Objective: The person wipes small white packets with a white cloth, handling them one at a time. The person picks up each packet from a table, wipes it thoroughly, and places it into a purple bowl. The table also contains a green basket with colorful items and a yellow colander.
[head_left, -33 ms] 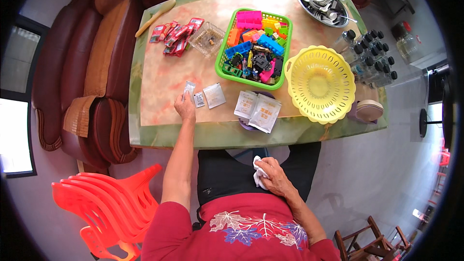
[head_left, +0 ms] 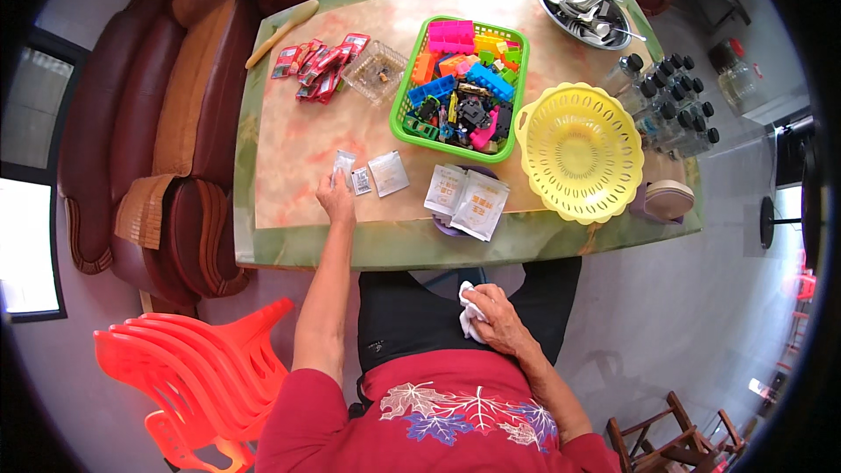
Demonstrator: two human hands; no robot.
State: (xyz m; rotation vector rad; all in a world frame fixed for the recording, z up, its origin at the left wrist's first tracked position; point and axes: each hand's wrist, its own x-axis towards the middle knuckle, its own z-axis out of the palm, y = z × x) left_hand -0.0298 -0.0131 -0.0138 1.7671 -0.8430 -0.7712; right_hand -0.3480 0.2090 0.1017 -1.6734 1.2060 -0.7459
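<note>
"White sachet (head_left: 344,160) on a marble-patterned desk (head_left: 298,140), toward the near edge and left of centre: is that your left hand (head_left: 335,201) at it?"

"Yes, my left hand reaches across the desk, its fingertips at the sachet's lower end. Whether they pinch it or only press it down, I cannot tell."

"And beside it?"

"Just to its right lies a small printed sachet (head_left: 361,180), then a larger square packet (head_left: 388,173). Well to the right, two pale packets (head_left: 480,206) overlap on a purple container (head_left: 448,229)."

"Your other hand?"

"My right hand (head_left: 501,322) is over my lap, fingers closed around a crumpled white cloth (head_left: 468,308)."

"What stands farther back?"

"Red packets (head_left: 326,83) beside a clear dish (head_left: 361,79), a green basket (head_left: 451,150) full of toy bricks (head_left: 491,79), and a yellow colander (head_left: 583,153) to its right."
</note>
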